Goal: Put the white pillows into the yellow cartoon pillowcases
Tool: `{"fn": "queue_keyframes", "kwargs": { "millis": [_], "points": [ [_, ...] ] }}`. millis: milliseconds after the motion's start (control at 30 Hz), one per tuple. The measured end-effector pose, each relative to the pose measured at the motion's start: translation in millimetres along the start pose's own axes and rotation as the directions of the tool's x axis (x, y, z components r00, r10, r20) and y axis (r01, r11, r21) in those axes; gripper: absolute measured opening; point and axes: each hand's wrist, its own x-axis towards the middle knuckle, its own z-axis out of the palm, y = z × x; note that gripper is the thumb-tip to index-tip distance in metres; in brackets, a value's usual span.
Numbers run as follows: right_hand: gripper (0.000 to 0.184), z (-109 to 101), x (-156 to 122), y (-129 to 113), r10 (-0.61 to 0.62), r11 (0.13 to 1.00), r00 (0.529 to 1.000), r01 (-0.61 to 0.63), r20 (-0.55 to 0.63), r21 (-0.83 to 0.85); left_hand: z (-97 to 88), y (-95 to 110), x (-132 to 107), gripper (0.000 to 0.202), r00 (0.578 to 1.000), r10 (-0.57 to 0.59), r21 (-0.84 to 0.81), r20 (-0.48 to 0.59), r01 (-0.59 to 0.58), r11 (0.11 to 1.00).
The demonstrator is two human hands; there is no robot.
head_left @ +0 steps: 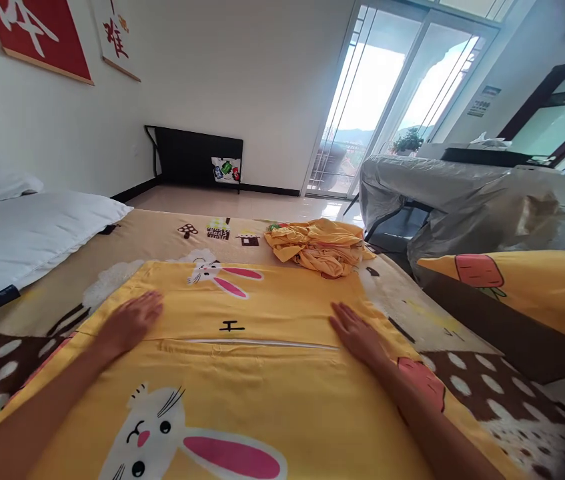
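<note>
A yellow rabbit-print fabric cover (pixel 282 387) lies spread almost flat in front of me. A narrow white line, a zip or a slit, runs across its middle, with small wrinkles along it. My left hand (pixel 132 321) rests palm down on the cover's left part, fingers stretched out. On the right part lies my right hand (pixel 357 331), also palm down, its fingers extended and the fingertips pointing away from me. Neither hand grips anything. One rabbit print shows at the far edge and a larger one near me.
Beneath the cover is a patterned beige and brown blanket (pixel 162 230). A crumpled yellow cloth (pixel 319 243) lies at its far edge. White pillows (pixel 37 230) are on the left. At the right is another yellow carrot-print cloth (pixel 537 283), with plastic-covered furniture (pixel 412 170) behind it.
</note>
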Motion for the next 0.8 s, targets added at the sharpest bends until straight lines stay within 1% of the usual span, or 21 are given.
{"fn": "queue_keyframes", "kwargs": {
  "millis": [33, 67, 100, 133, 167, 200, 233, 267, 300, 333, 367, 400, 433, 500, 533, 567, 600, 633, 700, 733, 800],
  "points": [
    [0.059, -0.3, -2.0, 21.7, 0.017, 1.000, 0.999, -0.017, -0.034, -0.002, -0.5, -21.4, -6.0, 0.066, 1.000, -0.006, -0.010, -0.012, 0.006, 1.000],
    [0.057, -0.2, -4.5, 39.6, 0.005, 1.000, 0.997, -0.005, -0.073, 0.001, -0.6, -38.3, -12.4, 0.067, 0.999, -0.009, -0.012, -0.032, 0.008, 1.000],
    [0.054, 0.0, -7.4, 52.9, -0.017, 1.000, 0.992, 0.018, -0.124, 0.004, -0.9, -50.3, -19.0, 0.066, 0.999, -0.007, -0.008, -0.052, 0.007, 1.000],
    [0.051, 0.0, -10.6, 61.0, -0.048, 0.999, 0.981, 0.049, -0.189, 0.003, -1.7, -56.9, -25.2, 0.064, 0.998, -0.007, 0.009, -0.069, 0.008, 1.000],
    [0.046, -0.7, -13.9, 63.2, -0.081, 0.997, 0.960, 0.083, -0.269, -0.003, -3.6, -58.1, -30.7, 0.061, 0.997, -0.007, 0.040, -0.077, 0.010, 0.999],
    [0.042, -2.2, -17.6, 59.2, -0.111, 0.993, 0.928, 0.114, -0.356, -0.013, -7.1, -53.9, -35.2, 0.057, 0.997, -0.001, 0.080, -0.077, 0.007, 0.997],
    [0.039, -4.7, -21.6, 48.9, -0.143, 0.989, 0.888, 0.148, -0.436, -0.023, -12.4, -44.4, -38.3, 0.054, 0.997, 0.019, 0.126, -0.070, -0.010, 0.992],
    [0.036, -8.0, -26.1, 32.8, -0.183, 0.981, 0.850, 0.192, -0.494, -0.032, -19.5, -29.9, -40.0, 0.054, 0.997, 0.053, 0.170, -0.059, -0.042, 0.985],
    [0.033, -12.1, -31.3, 11.4, -0.240, 0.965, 0.821, 0.259, -0.518, -0.037, -28.3, -11.0, -40.1, 0.056, 0.994, 0.103, 0.203, -0.039, -0.093, 0.975],
    [0.031, -16.6, -37.0, -14.1, -0.313, 0.939, 0.807, 0.342, -0.501, -0.036, -38.1, 11.4, -38.6, 0.058, 0.984, 0.175, 0.220, -0.014, -0.168, 0.961],
    [0.028, -21.3, -43.4, -42.3, -0.409, 0.897, 0.799, 0.442, -0.441, -0.031, -48.1, 36.4, -35.4, 0.061, 0.971, 0.238, 0.208, 0.023, -0.237, 0.949],
    [0.026, -25.7, -50.1, -71.5, -0.518, 0.838, 0.780, 0.545, -0.351, -0.025, -57.5, 62.6, -30.5, 0.062, 0.945, 0.315, 0.164, 0.083, -0.325, 0.931],
    [0.025, -29.3, -56.9, -100.1, -0.609, 0.782, 0.755, 0.622, -0.241, -0.028, -65.4, 88.7, -24.4, 0.061, 0.913, 0.387, 0.109, 0.131, -0.402, 0.909],
    [0.021, -32.5, -69.2, -149.6, -0.728, 0.685, 0.683, 0.724, -0.051, -0.078, -73.8, 136.0, -9.7, 0.052, 0.868, 0.465, 0.011, 0.174, -0.474, 0.881],
    [0.019, -31.5, -74.0, -168.4, -0.756, 0.650, 0.654, 0.751, 0.002, -0.116, -73.4, 155.6, -2.3, 0.048, 0.856, 0.482, -0.011, 0.185, -0.489, 0.872],
    [0.018, -28.9, -77.6, -182.3, -0.774, 0.622, 0.633, 0.768, 0.032, -0.151, -69.8, 171.9, 4.6, 0.045, 0.850, 0.491, -0.031, 0.193, -0.495, 0.869],
    [0.017, -24.8, -80.0, -191.6, -0.785, 0.605, 0.619, 0.777, 0.033, -0.174, -63.3, 185.0, 10.3, 0.044, 0.845, 0.498, -0.050, 0.196, -0.498, 0.866],
    [0.017, -19.9, -81.5, -196.6, -0.789, 0.603, 0.614, 0.778, 0.010, -0.177, -54.4, 195.0, 14.6, 0.044, 0.842, 0.504, -0.069, 0.193, -0.501, 0.863],
    [0.017, -9.7, -82.9, -197.0, -0.775, 0.631, 0.627, 0.767, -0.078, -0.114, -32.5, 207.0, 18.4, 0.048, 0.838, 0.518, -0.114, 0.173, -0.505, 0.855],
    [0.018, -5.3, -83.5, -194.5, -0.760, 0.648, 0.639, 0.759, -0.118, -0.060, -21.2, 209.7, 18.3, 0.049, 0.838, 0.522, -0.134, 0.157, -0.506, 0.852],
    [0.017, 0.8, -85.8, -188.4, -0.731, 0.667, 0.664, 0.744, -0.158, 0.038, -2.3, 209.8, 16.3, 0.051, 0.840, 0.526, -0.164, 0.130, -0.505, 0.847]
  ]
}}
